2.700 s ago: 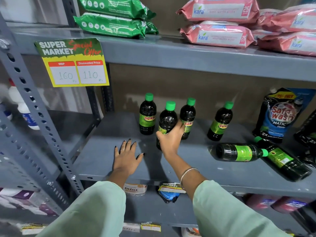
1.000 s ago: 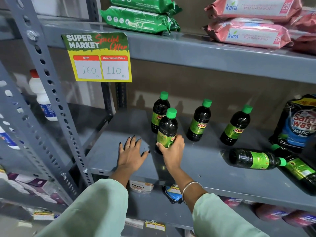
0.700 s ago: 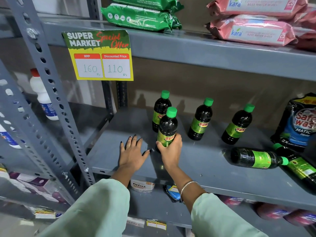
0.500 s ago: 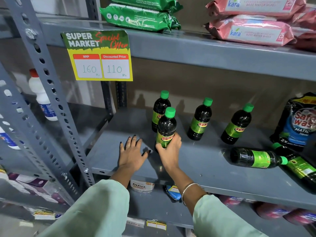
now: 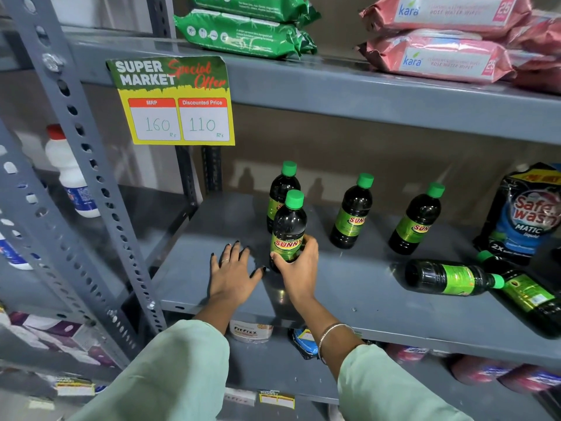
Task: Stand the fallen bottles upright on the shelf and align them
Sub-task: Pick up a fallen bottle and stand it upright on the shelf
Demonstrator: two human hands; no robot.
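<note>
Your right hand is wrapped round the labelled lower body of the upright bottle near the shelf front, left hand flat and empty; full, rigid and likely slick, so grip low.

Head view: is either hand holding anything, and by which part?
The right hand holds an upright dark green-capped plastic bottle, grip around its lower labelled body. The left hand lies flat on the grey metal shelf, holding nothing.
</note>
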